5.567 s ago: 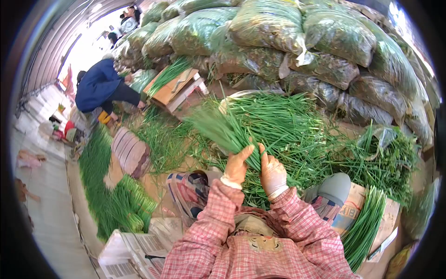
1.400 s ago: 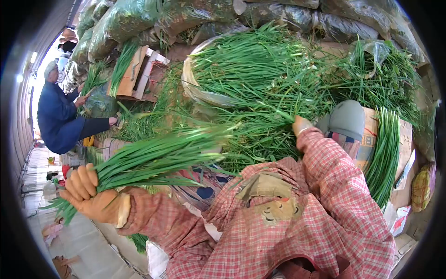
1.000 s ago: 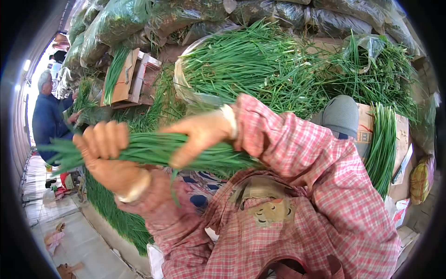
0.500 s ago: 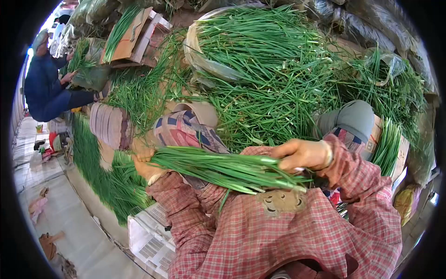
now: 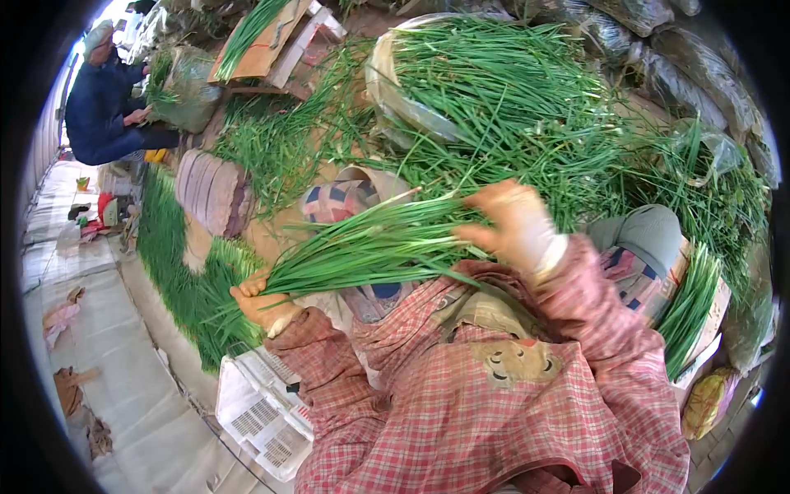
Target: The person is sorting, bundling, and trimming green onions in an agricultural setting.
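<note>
A bunch of long green stalks lies across my lap, fanned out toward its pale ends on the right. My left hand is closed round the leafy end of the bunch. Beside the pale ends, my right hand is raised with thumb and fingers apart, blurred by motion; it holds nothing that I can see. Beyond my hands, a large heap of green stalks rests partly in a clear plastic bag, with loose stalks spilling toward my knees.
A person sits at the upper left, handling greens. A cardboard box carries stalks at the top left. Laid-out stalks line the left side, near a white crate. More stalks lie at the right.
My right hand has moved up and opened from the pale ends, which have spread out. My left hand still holds the other end. The view has shifted slightly.
</note>
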`<action>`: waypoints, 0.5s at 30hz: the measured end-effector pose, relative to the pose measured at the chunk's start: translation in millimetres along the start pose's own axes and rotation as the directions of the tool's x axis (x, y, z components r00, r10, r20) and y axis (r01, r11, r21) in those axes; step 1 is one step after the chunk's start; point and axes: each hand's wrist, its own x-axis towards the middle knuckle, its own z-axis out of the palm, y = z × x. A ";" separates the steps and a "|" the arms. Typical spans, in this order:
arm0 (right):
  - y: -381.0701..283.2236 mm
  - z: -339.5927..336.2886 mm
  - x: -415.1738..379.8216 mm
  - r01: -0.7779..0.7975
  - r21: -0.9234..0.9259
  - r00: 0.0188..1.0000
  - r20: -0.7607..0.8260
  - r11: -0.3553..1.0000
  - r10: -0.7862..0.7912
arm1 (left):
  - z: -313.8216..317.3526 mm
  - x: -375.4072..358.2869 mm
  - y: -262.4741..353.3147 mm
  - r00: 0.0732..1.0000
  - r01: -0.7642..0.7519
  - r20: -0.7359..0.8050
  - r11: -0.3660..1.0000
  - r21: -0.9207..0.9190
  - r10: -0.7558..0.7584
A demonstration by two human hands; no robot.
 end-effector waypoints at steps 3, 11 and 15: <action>-58.8 43.8 27.9 -0.011 0.090 0.989 0.148 0.996 -0.003 | 42.7 -35.1 -1.5 0.989 -0.143 0.068 0.982 0.127 0.135; 41.0 33.9 -23.2 -0.471 0.753 0.882 0.415 0.460 0.224 | 59.1 -41.0 16.5 0.908 -0.163 0.406 0.981 0.109 0.105; 133.8 11.4 -36.9 -0.364 -0.072 0.921 0.119 0.929 0.370 | 71.9 -53.7 13.2 0.900 -0.123 0.430 0.988 0.092 0.072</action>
